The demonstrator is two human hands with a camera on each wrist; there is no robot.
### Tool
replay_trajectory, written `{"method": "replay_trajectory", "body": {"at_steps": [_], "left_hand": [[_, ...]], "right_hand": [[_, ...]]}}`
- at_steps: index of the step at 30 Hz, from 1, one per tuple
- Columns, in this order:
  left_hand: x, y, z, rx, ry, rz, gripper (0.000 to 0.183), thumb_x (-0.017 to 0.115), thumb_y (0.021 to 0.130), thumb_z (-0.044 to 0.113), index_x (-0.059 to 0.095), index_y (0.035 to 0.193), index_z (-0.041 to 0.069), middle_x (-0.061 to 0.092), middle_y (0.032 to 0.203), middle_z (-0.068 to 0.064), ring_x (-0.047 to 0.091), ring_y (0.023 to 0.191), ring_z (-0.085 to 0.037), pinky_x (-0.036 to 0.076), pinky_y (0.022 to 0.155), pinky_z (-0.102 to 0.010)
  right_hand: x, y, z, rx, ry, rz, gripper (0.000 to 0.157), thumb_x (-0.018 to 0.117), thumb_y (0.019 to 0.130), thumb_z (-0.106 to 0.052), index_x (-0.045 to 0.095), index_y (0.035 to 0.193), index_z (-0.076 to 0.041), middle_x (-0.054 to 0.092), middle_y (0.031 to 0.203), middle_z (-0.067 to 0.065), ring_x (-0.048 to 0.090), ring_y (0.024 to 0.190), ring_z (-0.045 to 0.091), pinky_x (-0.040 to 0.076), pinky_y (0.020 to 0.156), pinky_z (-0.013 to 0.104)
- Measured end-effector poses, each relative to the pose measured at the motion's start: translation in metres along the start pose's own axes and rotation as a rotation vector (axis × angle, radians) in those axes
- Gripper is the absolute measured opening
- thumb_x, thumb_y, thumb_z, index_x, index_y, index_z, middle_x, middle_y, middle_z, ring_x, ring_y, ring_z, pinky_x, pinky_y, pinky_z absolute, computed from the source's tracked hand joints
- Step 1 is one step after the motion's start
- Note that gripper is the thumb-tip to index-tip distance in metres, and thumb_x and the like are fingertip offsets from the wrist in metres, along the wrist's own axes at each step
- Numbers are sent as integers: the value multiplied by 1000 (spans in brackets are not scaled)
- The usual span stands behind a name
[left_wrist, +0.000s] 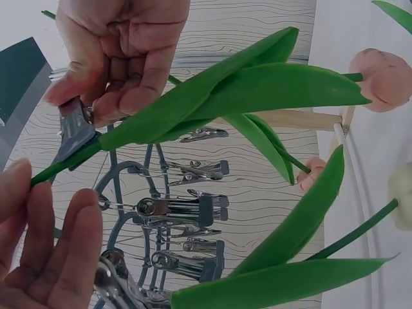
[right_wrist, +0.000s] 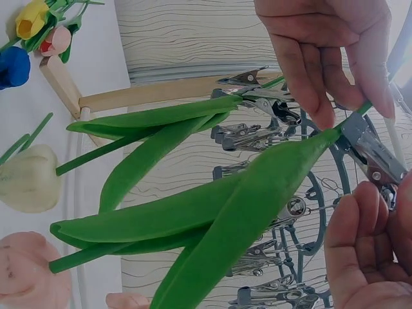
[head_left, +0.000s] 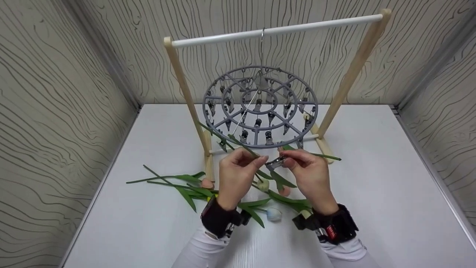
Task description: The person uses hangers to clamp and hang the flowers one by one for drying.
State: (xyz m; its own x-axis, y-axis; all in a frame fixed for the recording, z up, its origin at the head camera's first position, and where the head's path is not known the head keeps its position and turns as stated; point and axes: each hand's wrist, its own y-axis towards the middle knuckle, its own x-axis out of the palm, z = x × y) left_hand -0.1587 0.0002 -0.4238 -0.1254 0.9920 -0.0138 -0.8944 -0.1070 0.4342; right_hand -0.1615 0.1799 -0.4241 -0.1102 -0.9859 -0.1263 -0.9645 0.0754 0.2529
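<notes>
My left hand [head_left: 238, 175] pinches the green stem of a pink artificial tulip [left_wrist: 381, 78], whose head hangs downward. My right hand [head_left: 312, 178] pinches the handles of a grey metal clip [right_wrist: 372, 149] at the front of the round hanger [head_left: 256, 146]. That clip's jaws meet the stem just above the leaves [left_wrist: 232, 96]; whether they clamp it I cannot tell. Beside it, a cream tulip [right_wrist: 29, 177] hangs head down from another clip [right_wrist: 273, 106]. Several more clips dangle around the hanger's rings.
A wooden stand [head_left: 182, 78] with a white crossbar [head_left: 223, 38] carries the hanger by its hook. Loose tulips lie on the white table [head_left: 122, 223], including a pale blue and white one [head_left: 274, 214] and a pink one [head_left: 207, 183]. Patterned walls enclose the table.
</notes>
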Motion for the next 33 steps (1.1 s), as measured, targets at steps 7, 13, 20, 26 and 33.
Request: {"method": "replay_trajectory", "body": {"at_steps": [7,13,20,26,33], "left_hand": [[2,-1,0,-5,-22,14,19,87,81,9,70,77,1,73,76,-14,69,67,-5,59,62,-23],[1,0,0,-28,-9,-7,19,85,85,12,69,80,3,73,78,-12,68,67,-5,53,61,-19],[0,0,-4,-96,19,-44,20,83,88,17,68,85,4,71,84,-11,68,73,-5,57,68,-20],[-1,0,-9,-122,24,-39,18,83,88,17,70,90,5,72,89,-11,69,76,-7,59,70,-21],[-2,3,-17,-124,12,-9,17,83,88,15,70,90,4,74,91,-12,71,77,-7,58,69,-21]], "right_hand": [[0,0,-1,15,13,-3,22,73,89,2,74,109,11,79,105,10,73,83,5,60,78,20],[0,0,-1,69,15,-24,22,72,91,2,74,112,8,77,112,13,73,85,5,60,80,20],[-2,0,7,82,-10,-100,24,68,95,0,74,118,4,72,126,21,72,87,7,59,85,19],[-3,-1,11,126,5,-168,27,68,98,-6,72,124,1,69,133,19,73,98,6,59,89,20],[-5,-2,15,116,-112,-190,33,69,100,-17,70,132,-7,70,136,8,69,107,3,55,92,17]]}}
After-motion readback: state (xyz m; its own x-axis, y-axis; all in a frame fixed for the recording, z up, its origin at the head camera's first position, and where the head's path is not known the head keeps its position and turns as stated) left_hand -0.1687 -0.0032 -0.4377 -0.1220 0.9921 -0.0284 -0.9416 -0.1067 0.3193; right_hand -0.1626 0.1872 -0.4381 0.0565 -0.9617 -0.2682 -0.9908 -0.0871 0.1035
